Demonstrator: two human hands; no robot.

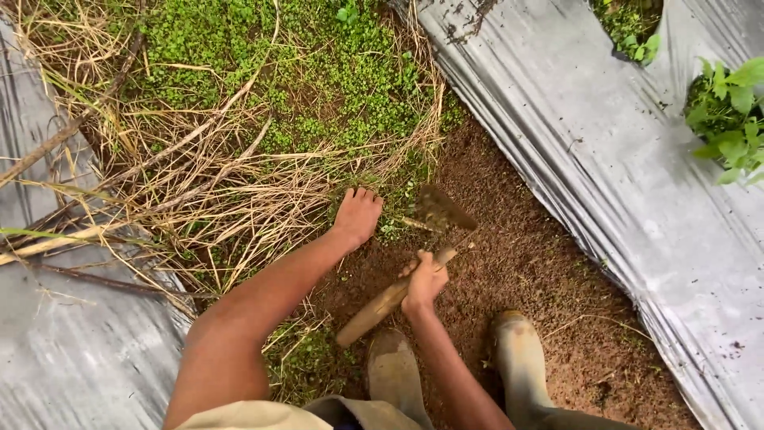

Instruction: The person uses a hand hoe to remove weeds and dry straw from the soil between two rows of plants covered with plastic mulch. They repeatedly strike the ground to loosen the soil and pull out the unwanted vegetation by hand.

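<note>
— What is the hoe made of?

— A wooden handle, worn smooth and pale brown, gripped by the right hand; the blade at frame centre looks like dull metal, matt and crusted with earth.

— And the sheets?

— Grey plastic sheeting at the right, glossy and creased, speckled with dirt; more of it at the lower left.

— The ground?

— Bare soil, crumbly, reddish brown and matt. Dry grass at the left is straw-like, brittle and pale where the left hand touches it.

— The boots?

— Rubber by the look, matt, smeared with mud.
</note>
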